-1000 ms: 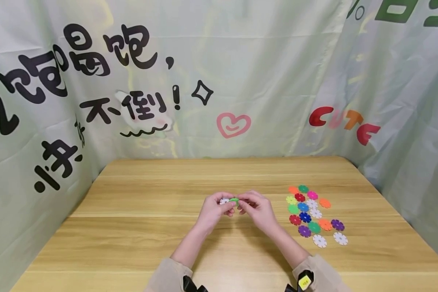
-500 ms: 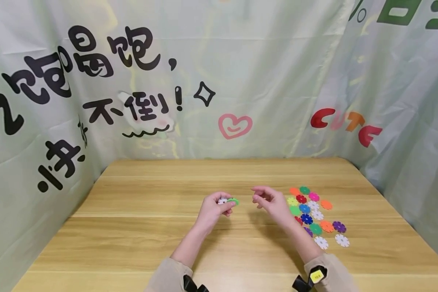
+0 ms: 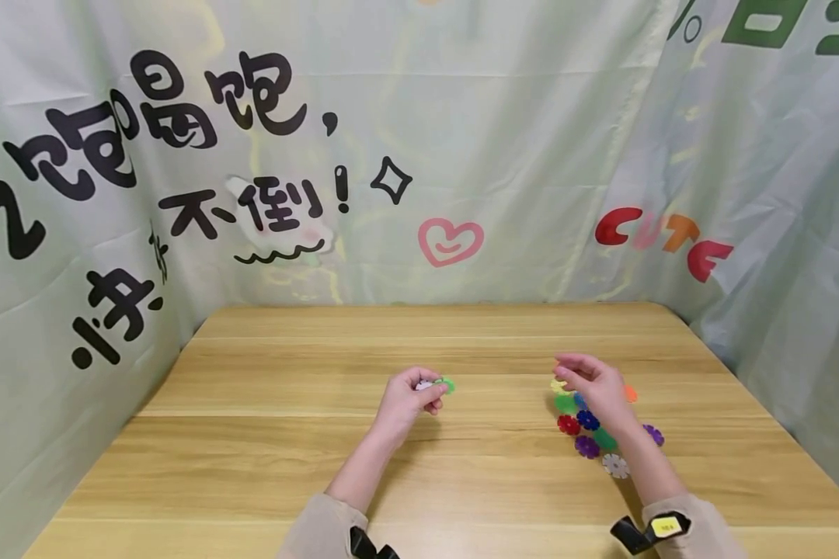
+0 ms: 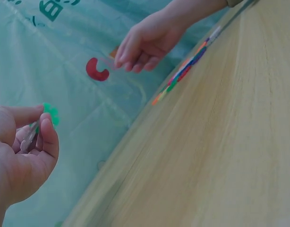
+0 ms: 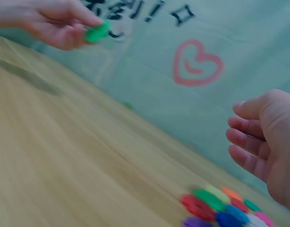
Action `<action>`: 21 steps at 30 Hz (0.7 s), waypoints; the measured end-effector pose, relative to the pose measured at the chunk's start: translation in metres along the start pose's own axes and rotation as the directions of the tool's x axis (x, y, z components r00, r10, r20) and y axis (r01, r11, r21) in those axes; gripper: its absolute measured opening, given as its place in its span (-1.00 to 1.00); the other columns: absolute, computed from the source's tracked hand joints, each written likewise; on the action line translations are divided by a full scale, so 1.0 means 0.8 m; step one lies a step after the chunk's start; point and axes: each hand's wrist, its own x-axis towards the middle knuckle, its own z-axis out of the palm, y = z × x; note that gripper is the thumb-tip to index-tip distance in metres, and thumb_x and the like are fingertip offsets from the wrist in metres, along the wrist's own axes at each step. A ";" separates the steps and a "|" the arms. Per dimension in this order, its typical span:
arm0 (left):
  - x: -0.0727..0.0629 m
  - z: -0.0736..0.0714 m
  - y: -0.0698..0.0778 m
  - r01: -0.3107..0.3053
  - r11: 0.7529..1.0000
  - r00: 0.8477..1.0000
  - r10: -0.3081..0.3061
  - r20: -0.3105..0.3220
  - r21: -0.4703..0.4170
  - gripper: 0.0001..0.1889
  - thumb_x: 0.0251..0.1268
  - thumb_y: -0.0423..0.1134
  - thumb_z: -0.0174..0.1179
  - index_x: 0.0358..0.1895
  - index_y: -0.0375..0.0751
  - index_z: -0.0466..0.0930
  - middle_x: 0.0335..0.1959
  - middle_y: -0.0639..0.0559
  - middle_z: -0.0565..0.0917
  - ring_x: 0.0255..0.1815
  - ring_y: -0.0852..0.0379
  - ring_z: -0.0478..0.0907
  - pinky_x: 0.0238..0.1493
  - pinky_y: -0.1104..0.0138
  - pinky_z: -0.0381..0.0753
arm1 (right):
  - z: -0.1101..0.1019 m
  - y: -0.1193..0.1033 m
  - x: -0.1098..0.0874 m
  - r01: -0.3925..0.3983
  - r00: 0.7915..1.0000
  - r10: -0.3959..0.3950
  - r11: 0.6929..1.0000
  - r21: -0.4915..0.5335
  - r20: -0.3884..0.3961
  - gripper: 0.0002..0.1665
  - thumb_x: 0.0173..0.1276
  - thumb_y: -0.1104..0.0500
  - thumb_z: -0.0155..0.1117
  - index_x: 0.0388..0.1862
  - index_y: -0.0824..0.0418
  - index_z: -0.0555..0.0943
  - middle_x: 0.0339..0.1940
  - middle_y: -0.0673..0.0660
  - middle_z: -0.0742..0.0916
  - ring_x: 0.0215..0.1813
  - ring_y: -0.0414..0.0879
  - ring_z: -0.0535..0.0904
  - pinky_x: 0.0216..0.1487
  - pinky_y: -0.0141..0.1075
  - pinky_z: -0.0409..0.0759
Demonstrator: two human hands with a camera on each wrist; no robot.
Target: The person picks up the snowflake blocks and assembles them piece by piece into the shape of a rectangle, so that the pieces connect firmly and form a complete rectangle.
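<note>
Your right hand has just left the green disc, where both your hands met a second ago, and now hangs above the far part of the cluster of loose discs, not touching it. Its grip is relaxed and moderately wide, thumb apart from the loosely curled fingers, with nothing visible in it. Your left hand has hardly moved: well to the left of the cluster, raised off the surface, its grip pinches the green disc together with a white disc. Whether those two are locked together you cannot tell from here. As a judgement, this leaves the held pair to one hand alone, while the other is unloaded and within reach of the cluster
</note>
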 end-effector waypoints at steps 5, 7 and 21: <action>-0.002 0.001 0.002 0.010 1.000 1.000 -0.010 0.011 0.017 -0.81 0.09 -0.52 0.22 -0.26 -0.58 0.46 -0.54 -0.07 0.56 -0.62 0.25 0.48 -0.56 0.49 0.53 | -0.039 0.008 -0.002 -0.054 0.998 0.051 0.994 -0.094 -0.034 -0.48 0.37 0.07 0.16 0.09 0.47 0.44 -0.23 -0.14 0.64 -0.23 -0.21 0.60 -0.22 -0.50 0.57; -0.002 0.002 0.002 0.011 1.000 1.000 -0.011 0.013 0.020 -0.82 0.09 -0.51 0.22 -0.26 -0.57 0.47 -0.55 -0.05 0.56 -0.62 0.25 0.49 -0.56 0.48 0.53 | -0.053 0.012 -0.003 -0.063 0.997 0.058 0.992 -0.105 -0.052 -0.50 0.37 0.08 0.15 0.09 0.47 0.44 -0.24 -0.22 0.62 -0.22 -0.31 0.57 -0.22 -0.54 0.55; -0.002 0.002 0.003 0.022 1.000 1.000 -0.022 0.013 -0.005 -0.82 0.07 -0.52 0.23 -0.28 -0.55 0.48 -0.54 -0.09 0.56 -0.63 0.26 0.47 -0.58 0.49 0.51 | -0.115 0.050 -0.011 -0.218 0.976 0.208 0.953 -0.210 -0.067 -0.35 0.38 0.04 0.12 0.21 0.52 0.30 -0.30 -0.40 0.53 -0.28 -0.53 0.43 -0.30 -0.56 0.52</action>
